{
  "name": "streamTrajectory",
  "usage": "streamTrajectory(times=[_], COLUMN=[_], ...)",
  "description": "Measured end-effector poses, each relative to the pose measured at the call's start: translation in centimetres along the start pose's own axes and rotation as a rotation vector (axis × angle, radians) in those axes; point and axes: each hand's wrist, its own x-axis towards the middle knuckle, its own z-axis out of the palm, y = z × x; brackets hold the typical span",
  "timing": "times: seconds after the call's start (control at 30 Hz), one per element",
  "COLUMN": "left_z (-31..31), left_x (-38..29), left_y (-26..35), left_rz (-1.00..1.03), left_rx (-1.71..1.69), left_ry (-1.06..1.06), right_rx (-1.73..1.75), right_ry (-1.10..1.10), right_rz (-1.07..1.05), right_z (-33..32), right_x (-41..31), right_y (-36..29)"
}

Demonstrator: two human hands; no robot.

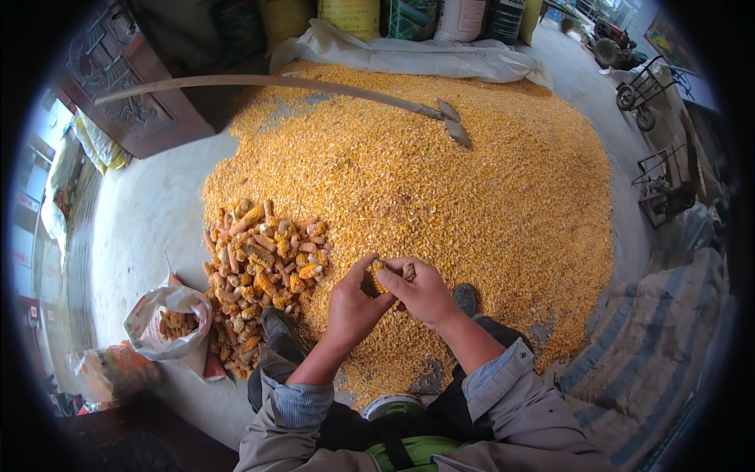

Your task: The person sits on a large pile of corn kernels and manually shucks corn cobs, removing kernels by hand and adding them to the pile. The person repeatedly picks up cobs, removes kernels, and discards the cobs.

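Observation:
My left hand (353,304) and my right hand (426,293) meet in front of me, above a broad spread of loose yellow corn kernels (489,230). Between them they hold a corn cob (377,277) that still bears yellow kernels, the right thumb pressing on it. A second, brownish cob piece (408,271) sticks out from the fingers of my right hand. Most of the held cob is hidden by the fingers. To the left lies a pile of cobs (259,265), some bare and some partly covered with kernels.
A long-handled hoe (330,87) lies across the kernels. An open woven sack (138,327) with cobs inside stands at left. Full sacks (349,17) line the back behind a white sheet (407,56). Hand trolleys (640,97) and a striped tarp (643,330) are at right.

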Motion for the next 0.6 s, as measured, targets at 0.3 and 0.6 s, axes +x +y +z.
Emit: streamTrajectory(times=[0.3, 0.6], left_z=[-0.7, -0.2], left_x=[-0.1, 0.6], left_y=[0.3, -1.3], left_rz=[-0.001, -0.142], left_rx=[0.031, -0.145], left_ry=[-0.115, -0.020], right_rx=[-0.030, 0.056], right_ry=[0.138, -0.019], right_rz=[0.030, 0.117], right_z=[0.0, 0.4], right_x=[0.7, -0.8], right_y=[1.7, -1.6])
